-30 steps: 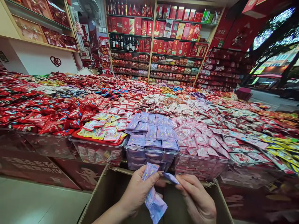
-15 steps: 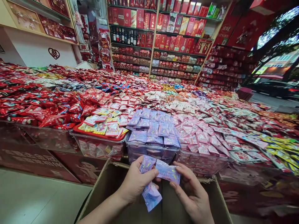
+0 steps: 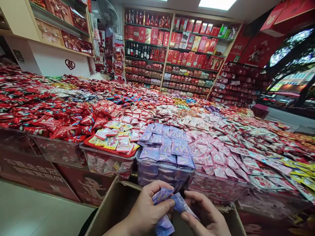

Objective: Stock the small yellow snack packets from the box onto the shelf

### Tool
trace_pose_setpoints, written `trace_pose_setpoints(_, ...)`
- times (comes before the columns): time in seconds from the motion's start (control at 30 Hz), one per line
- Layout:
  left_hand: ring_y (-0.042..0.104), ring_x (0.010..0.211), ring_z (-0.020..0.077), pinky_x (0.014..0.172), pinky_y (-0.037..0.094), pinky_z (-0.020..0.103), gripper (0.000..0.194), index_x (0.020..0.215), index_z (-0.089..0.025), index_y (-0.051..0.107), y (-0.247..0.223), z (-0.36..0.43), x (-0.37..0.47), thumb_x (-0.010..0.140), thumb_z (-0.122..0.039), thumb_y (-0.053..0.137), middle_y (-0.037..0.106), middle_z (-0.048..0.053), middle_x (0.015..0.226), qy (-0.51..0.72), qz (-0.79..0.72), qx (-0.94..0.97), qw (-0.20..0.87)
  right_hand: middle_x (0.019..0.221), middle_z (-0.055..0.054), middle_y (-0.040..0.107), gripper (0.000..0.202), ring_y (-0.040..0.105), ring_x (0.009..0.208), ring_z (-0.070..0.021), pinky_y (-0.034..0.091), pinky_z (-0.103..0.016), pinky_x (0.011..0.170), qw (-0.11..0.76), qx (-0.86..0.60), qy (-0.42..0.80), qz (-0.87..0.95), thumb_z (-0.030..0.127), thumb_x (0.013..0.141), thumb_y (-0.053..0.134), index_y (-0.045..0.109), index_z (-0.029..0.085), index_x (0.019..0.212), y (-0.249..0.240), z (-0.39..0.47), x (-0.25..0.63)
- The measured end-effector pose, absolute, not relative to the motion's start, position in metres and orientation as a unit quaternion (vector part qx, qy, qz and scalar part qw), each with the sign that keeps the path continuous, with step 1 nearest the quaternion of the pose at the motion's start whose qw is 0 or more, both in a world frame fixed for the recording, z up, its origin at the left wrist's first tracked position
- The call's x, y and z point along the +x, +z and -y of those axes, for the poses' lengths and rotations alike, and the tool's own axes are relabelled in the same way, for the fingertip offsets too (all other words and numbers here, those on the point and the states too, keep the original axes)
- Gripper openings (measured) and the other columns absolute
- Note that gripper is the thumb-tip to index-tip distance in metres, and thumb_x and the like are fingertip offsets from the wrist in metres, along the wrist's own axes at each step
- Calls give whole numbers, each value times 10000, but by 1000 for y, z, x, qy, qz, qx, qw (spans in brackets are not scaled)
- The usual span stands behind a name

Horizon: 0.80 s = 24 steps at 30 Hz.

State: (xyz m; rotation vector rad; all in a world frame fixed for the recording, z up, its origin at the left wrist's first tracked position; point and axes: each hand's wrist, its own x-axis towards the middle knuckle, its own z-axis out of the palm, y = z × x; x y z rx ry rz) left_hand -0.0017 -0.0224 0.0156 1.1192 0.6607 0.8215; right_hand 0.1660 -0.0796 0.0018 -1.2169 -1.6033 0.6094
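Note:
Purple candy packets (image 3: pixel 162 195) are pinched in my left hand (image 3: pixel 150 208), with another packet hanging below its fingers. One more purple packet (image 3: pixel 183 206) lies between both hands. Its left end is at my left thumb, and its right side is held by the fingers and thumb of my right hand (image 3: pixel 206 214). Both hands are over an open cardboard box (image 3: pixel 108 205). Just beyond them stands a clear bin (image 3: pixel 164 172) piled with neat rows of similar purple packets (image 3: pixel 166 146).
Red packets (image 3: pixel 71 131) fill bins on the left, beside a red tray (image 3: pixel 108 149) of yellow and white ones. Pink packets (image 3: pixel 216 157) lie to the right. Shelves (image 3: pixel 169 49) with bottles and red boxes stand behind.
The view has tilted up, so hands and bins appear lower. The packet between my hands has turned, its right end now pointing down, and my hands have rotated slightly.

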Motion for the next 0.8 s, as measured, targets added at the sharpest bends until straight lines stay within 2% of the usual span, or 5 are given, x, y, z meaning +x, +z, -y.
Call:
trace_pose_setpoints(0.17,546,517,79,496,474,216,261,874,-177,545,18,18,-5,655,-269,652,608,6,743,400,-289,487,721,788,-37,622,189,594,727,-150,490,-211,629,457,-450,134,755,133,721,584,588,224,886,31,75,174)
trace_pose_setpoints(0.27,550,529,74,513,490,227,280,939,-189,537,23,11,-10,690,-289,620,612,28,872,477,-316,477,667,859,-65,606,256,572,810,-173,480,-262,682,464,-440,17,769,93,714,579,551,199,945,56,64,176)
trace_pose_setpoints(0.4,549,570,72,565,494,213,403,1114,-215,484,30,2,-18,730,-291,581,609,14,850,526,-352,505,587,867,-62,597,211,533,839,-167,440,-304,724,428,-414,-98,797,57,734,545,554,177,907,79,31,165)
trace_pose_setpoints(0.6,536,565,50,587,499,215,484,1202,-225,433,29,-5,-21,740,-294,560,499,68,1193,502,-358,547,567,860,-43,604,106,503,810,-172,416,-326,705,336,-448,-135,818,121,789,498,573,171,846,75,-10,147)
trace_pose_setpoints(0.8,560,604,73,615,507,231,486,1216,-201,429,24,-8,-21,751,-288,537,506,85,1190,490,-363,581,539,937,-61,597,138,492,852,-184,430,-332,721,288,-448,-117,838,140,805,483,587,171,889,67,-14,152)
